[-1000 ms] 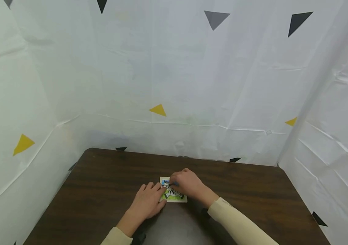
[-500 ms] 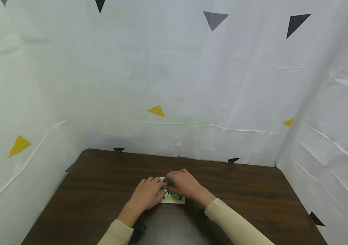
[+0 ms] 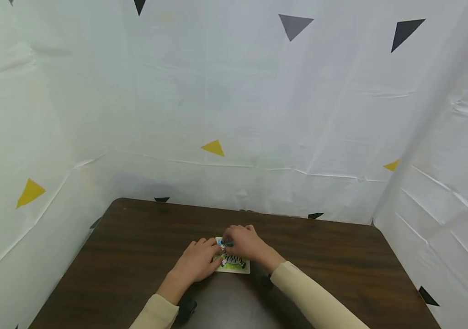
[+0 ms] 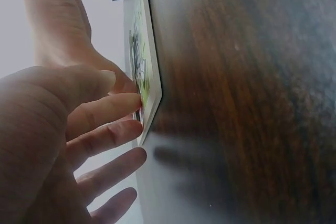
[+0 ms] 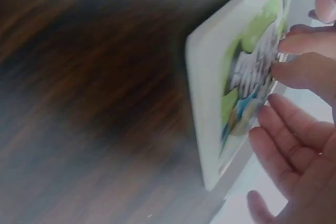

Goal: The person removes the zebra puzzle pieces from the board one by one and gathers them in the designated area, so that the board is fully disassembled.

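A small square zebra puzzle (image 3: 238, 270), with a cream frame and a green and blue picture, lies flat on the table. My left hand (image 3: 196, 261) rests at its left side, fingers extended; in the left wrist view the index fingertip touches the picture and the other fingers (image 4: 110, 169) reach past the corner. From the upper right, my right hand (image 3: 243, 241) bends over the picture, thumb and fingertips about a dark blue puzzle piece (image 3: 229, 244) near the zebra's head. Its fingers (image 5: 286, 153) in the right wrist view sit close along the puzzle, partly hiding the picture.
The dark wood-grain table (image 3: 143, 237) has rounded far corners. White cloth walls (image 3: 254, 91) with black, grey and yellow triangles stand behind it and at both sides. A black wrist device (image 3: 186, 308) shows below the left hand.
The right hand has shifted left over the puzzle, from its upper right part toward the zebra's head. The left hand's fingers have crept slightly up along the left side.
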Available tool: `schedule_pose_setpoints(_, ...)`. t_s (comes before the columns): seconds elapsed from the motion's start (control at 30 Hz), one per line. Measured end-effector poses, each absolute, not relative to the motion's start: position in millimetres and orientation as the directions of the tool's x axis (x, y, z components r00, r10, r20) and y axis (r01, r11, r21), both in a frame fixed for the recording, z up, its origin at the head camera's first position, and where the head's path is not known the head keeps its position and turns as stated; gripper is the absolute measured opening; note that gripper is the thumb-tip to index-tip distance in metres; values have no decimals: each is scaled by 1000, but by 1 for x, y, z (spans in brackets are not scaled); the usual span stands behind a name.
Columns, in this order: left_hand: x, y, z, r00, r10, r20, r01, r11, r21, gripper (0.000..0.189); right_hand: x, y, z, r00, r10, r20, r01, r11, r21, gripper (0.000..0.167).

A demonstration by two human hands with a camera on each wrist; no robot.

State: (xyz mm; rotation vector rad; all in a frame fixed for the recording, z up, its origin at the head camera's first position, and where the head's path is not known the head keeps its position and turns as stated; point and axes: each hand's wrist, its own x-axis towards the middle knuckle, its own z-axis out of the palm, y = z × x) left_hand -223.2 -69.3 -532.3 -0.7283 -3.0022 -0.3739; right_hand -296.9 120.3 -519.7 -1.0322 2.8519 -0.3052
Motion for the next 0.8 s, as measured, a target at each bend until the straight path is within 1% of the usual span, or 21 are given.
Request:
schedule_pose_setpoints(0.17, -223, -69, -533, -887, 455, 79, 460, 860, 220, 31, -301, 117, -518, -789, -611, -66, -579, 775, -255, 26)
schedule_pose_setpoints(0.33, -223, -69, -533, -887, 457, 67, 460, 857, 231, 31, -305, 118, -518, -783, -616, -89, -576, 771, -272, 26)
schedule_pose_setpoints(0.63, -221, -70, -532, -884, 459, 93, 467, 849, 247, 26, -306, 120, -516, -762, -646, -48, -600, 733, -321, 25)
schedule_pose_setpoints(0.8, -220, -71, -533, -885, 457, 90, 464, 850, 250, 26, -303, 121, -512, -756, -653, -33, -595, 708, -382, 23)
